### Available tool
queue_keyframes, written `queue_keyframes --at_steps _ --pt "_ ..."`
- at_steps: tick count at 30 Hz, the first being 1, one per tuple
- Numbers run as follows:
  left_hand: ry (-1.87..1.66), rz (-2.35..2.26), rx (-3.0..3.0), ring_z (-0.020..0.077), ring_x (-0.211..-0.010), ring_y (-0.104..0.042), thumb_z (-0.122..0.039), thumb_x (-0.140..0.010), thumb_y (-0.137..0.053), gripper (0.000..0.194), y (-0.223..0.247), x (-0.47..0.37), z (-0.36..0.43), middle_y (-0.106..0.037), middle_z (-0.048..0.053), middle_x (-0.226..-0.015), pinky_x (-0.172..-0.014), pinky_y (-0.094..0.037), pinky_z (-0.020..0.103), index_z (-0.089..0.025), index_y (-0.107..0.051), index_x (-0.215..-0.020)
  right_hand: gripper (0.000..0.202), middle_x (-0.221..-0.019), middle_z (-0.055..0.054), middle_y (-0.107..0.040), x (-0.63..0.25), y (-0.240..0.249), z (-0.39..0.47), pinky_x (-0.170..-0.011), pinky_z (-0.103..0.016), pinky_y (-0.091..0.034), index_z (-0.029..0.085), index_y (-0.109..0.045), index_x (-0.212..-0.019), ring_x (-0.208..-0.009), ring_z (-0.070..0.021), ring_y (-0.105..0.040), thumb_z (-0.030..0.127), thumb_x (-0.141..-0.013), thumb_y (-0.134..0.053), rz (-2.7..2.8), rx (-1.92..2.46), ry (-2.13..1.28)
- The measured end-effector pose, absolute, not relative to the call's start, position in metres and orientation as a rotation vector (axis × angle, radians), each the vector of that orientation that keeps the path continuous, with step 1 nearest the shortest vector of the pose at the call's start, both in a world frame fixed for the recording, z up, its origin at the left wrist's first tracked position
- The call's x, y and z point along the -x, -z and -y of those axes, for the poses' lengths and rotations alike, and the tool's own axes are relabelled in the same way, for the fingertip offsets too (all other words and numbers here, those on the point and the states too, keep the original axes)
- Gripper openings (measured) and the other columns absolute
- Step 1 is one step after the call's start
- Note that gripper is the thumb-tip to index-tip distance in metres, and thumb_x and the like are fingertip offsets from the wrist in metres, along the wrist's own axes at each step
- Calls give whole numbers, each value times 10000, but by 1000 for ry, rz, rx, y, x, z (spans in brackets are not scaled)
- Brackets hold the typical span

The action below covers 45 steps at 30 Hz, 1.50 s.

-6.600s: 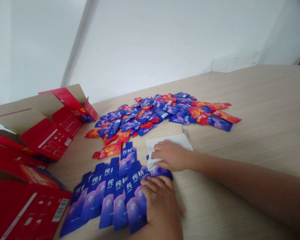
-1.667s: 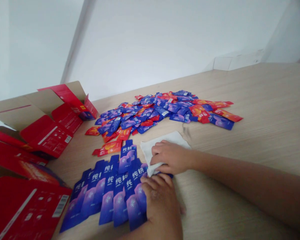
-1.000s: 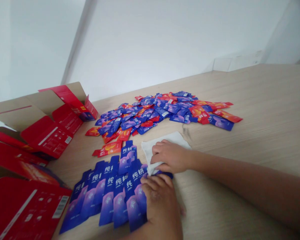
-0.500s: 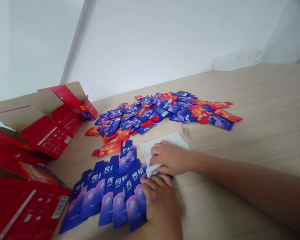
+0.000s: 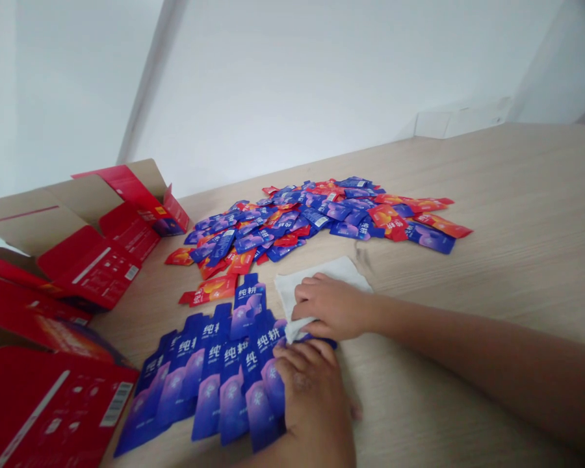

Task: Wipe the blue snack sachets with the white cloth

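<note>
My right hand [image 5: 329,307] reaches in from the right, its fingers curled on a white cloth [image 5: 344,270] that lies partly flat on the table. Close below it, my left hand [image 5: 314,390] rests with bent fingers over a blue-purple sachet [image 5: 327,340]. Only the sachet's edges show between the two hands, and a folded corner of the cloth touches it. Left of my left hand, several blue-purple sachets [image 5: 231,390] lie face up in overlapping rows. One more blue sachet [image 5: 248,305] sits above them.
A mixed heap of blue and red-orange sachets [image 5: 292,221] spreads across the table [image 5: 492,292] behind my hands. Opened red cardboard boxes [image 5: 53,403] stand along the left side. A small white box [image 5: 461,121] is by the back wall.
My right hand has shifted very slightly on the cloth, and the folded corner near the sachet has moved a little. My left hand stays in place.
</note>
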<state>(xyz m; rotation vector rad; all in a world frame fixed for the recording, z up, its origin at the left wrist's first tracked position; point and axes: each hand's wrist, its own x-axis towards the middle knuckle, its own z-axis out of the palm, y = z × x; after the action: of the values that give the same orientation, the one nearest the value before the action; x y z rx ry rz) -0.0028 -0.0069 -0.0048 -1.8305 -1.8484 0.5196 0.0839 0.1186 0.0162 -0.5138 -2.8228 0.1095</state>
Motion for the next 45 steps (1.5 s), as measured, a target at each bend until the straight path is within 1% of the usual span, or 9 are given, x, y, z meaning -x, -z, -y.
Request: queue_keyframes --at_steps 3,8,12,18,22,29,34,41,45 --pt "-526 1851 1819 438 -1029 -573 -483 -641 -667 598 4 2 7 -643 265 -1088 -819 -432 481 -79 -616 -1079 231 -944 -71 -567 -83 -15 -120 -798 -367 -322 208 -625 -983 -910 -225 -474 373 -865 -515 2809 570 -93" --pt "-530 1862 1842 445 -1035 -567 -504 -572 -711 694 4 3 7 -627 281 -1111 -837 -429 488 -66 -598 -1098 220 -947 -85 -563 -87 -14 -130 -780 -354 -328 186 -621 -961 -902 -229 -480 355 -867 -517 2775 788 -72" --pt "-500 1853 1831 444 -1030 -569 -527 -519 -736 737 5 3 8 -630 282 -1105 -839 -430 475 -68 -609 -1081 223 -945 -89 -564 -88 -14 -128 -784 -358 -326 180 -620 -967 -902 -231 -477 349 -867 -514 2773 765 -61" --pt "-505 1811 1796 418 -1008 -589 -412 -709 -603 499 8 4 7 -650 269 -1065 -804 -437 471 -72 -611 -1075 323 -969 -80 -572 -85 -17 -118 -813 -369 -322 205 -621 -1013 -925 -227 -478 465 -868 -498 2807 490 -151" --pt "-521 1829 1810 433 -1020 -577 -399 -681 -625 516 7 3 7 -646 256 -1092 -818 -427 493 -79 -607 -1086 298 -970 -84 -572 -85 -15 -124 -810 -370 -322 202 -615 -1044 -931 -231 -477 420 -865 -518 2803 588 -141" --pt "-518 1831 1832 438 -1033 -569 -503 -597 -687 667 4 3 8 -623 287 -1116 -840 -417 490 -63 -602 -1092 237 -937 -85 -568 -87 -15 -128 -797 -364 -315 188 -627 -990 -907 -228 -475 357 -867 -517 2789 710 -106" --pt "-513 1830 1839 437 -1021 -575 -528 -620 -658 643 5 4 8 -647 263 -1079 -820 -423 502 -83 -611 -1082 240 -948 -75 -575 -83 -15 -119 -803 -362 -315 202 -632 -992 -905 -219 -477 372 -856 -529 2820 513 -130" --pt "-526 1767 1774 403 -994 -600 -372 -726 -582 421 10 5 8 -657 247 -1068 -800 -440 462 -102 -618 -1046 243 -949 -89 -568 -87 -15 -130 -777 -353 -319 178 -624 -963 -898 -224 -478 368 -873 -502 2774 792 -123" --pt "-516 1787 1792 420 -1004 -590 -447 -667 -642 525 10 6 8 -645 272 -1074 -819 -439 460 -87 -612 -1048 250 -943 -91 -569 -88 -16 -128 -789 -359 -316 177 -625 -968 -902 -227 -474 371 -871 -500 2787 731 -137"
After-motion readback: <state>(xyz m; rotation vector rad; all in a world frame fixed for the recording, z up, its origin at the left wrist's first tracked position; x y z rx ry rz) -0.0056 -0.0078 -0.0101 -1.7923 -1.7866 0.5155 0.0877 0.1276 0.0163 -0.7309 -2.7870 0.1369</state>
